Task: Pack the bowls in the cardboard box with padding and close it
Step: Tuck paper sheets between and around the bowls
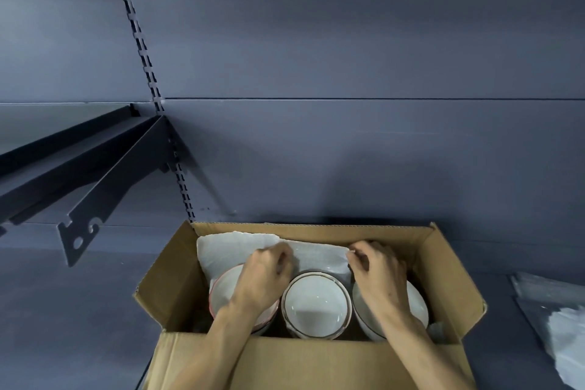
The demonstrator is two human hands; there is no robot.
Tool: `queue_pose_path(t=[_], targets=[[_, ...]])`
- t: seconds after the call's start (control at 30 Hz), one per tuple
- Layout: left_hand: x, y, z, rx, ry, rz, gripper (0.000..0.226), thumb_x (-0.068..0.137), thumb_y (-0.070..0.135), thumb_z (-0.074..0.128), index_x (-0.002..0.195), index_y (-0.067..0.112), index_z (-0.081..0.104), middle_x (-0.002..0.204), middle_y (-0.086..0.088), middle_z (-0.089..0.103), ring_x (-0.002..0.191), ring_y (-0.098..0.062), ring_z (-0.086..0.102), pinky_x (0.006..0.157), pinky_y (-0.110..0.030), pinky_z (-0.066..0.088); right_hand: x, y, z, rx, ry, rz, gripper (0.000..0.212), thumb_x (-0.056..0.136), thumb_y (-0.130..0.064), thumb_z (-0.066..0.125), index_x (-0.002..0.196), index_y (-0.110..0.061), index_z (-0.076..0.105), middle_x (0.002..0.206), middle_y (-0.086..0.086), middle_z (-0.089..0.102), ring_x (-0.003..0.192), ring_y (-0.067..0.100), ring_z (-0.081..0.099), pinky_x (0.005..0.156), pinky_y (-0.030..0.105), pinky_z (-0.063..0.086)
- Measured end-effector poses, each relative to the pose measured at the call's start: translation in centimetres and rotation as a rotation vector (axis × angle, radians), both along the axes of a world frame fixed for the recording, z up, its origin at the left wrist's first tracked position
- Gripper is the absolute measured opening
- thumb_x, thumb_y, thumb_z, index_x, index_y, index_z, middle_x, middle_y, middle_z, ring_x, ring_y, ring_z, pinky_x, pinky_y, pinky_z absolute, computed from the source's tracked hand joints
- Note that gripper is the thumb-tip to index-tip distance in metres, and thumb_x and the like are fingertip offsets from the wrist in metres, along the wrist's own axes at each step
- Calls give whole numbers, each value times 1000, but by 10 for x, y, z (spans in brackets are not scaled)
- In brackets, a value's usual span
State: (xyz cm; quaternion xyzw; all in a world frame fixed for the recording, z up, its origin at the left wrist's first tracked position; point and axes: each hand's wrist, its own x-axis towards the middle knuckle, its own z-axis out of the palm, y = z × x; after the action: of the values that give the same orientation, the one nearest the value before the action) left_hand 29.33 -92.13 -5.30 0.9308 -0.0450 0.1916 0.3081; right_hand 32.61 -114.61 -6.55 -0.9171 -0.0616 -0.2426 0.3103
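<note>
An open cardboard box [449,266] stands in front of me with its flaps up. Inside sit three white bowls in a row: a red-rimmed one at the left [223,293], a brown-rimmed one in the middle [316,302] and one at the right [418,304], each seeming to rest on another bowl. A white padding sheet [221,250] lies along the far side of the box behind the bowls. My left hand [266,275] pinches the sheet near its middle. My right hand [376,272] pinches its right edge.
Clear plastic bags and white padding [560,323] lie on the dark shelf surface at the right. A dark metal shelf bracket [104,187] juts out at the left above the surface. A slotted upright [177,155] runs up the back wall behind the box.
</note>
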Motion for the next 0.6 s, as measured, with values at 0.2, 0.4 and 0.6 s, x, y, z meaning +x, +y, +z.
queue_pose_path(t=[0.2,0.4,0.6], targets=[[-3,-2,-1,68,46,-23,9,91,36,63,95,29,67,90,11,71,78,-12,66,70,-32,55,-45,-20,44,113,-214,166,32,89,0,64,108,-26,71,105,-13,64,97,13,64,86,30,54],[-9,-12,6,111,-47,-153,15,81,38,51,78,30,63,69,16,65,61,-8,60,58,-32,53,-80,-138,102,90,-457,-21,22,92,-8,58,108,-14,72,105,-4,65,100,21,62,89,37,49],[-21,-49,31,49,-111,-91,16,80,25,61,71,38,64,63,16,67,54,-8,61,57,-32,51,-111,-287,26,-133,82,-586,31,91,-24,70,121,-16,68,120,12,67,113,40,57,88,51,50]])
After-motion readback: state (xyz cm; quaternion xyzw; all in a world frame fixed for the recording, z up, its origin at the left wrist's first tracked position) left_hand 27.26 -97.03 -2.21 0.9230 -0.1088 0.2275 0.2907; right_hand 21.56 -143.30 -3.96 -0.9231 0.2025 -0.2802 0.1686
